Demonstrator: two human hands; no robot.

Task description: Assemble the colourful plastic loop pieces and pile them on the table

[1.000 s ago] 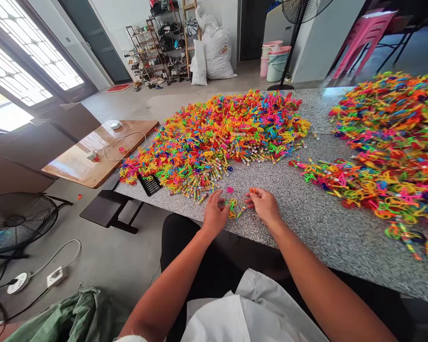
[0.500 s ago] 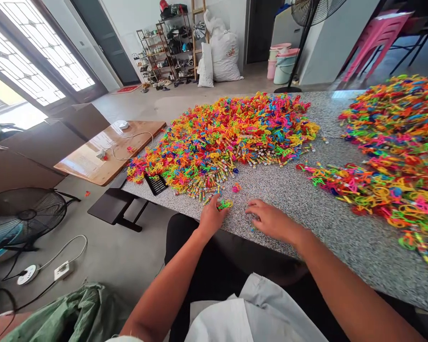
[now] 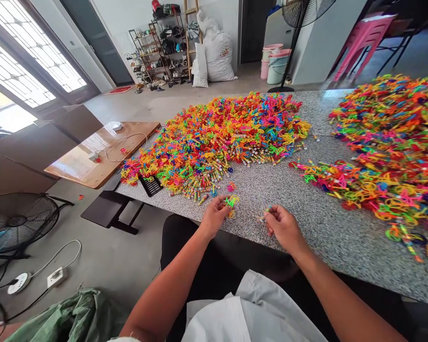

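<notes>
My left hand (image 3: pixel 214 217) pinches a small bunch of green and yellow plastic rings (image 3: pixel 231 202) just above the speckled granite table (image 3: pixel 317 223). My right hand (image 3: pixel 282 226), a short way to the right, is closed on a small multicoloured stick piece (image 3: pixel 263 214) held at its fingertips. Right behind the hands lies a big heap of bright plastic rings and striped sticks (image 3: pixel 217 137). A loose pink piece (image 3: pixel 231 186) sits between the heap and my left hand.
A second heap of assembled coloured pieces (image 3: pixel 385 147) covers the table's right side. A black comb-like object (image 3: pixel 150 184) lies at the left table edge. Beside the table stand a low wooden table (image 3: pixel 100 152), a floor fan (image 3: pixel 16 221) and power strips (image 3: pixel 55 276).
My left hand lifted the bunch of rings off the table. My right hand went from flat on the table to a pinch on a small stick, drawn slightly back toward me.
</notes>
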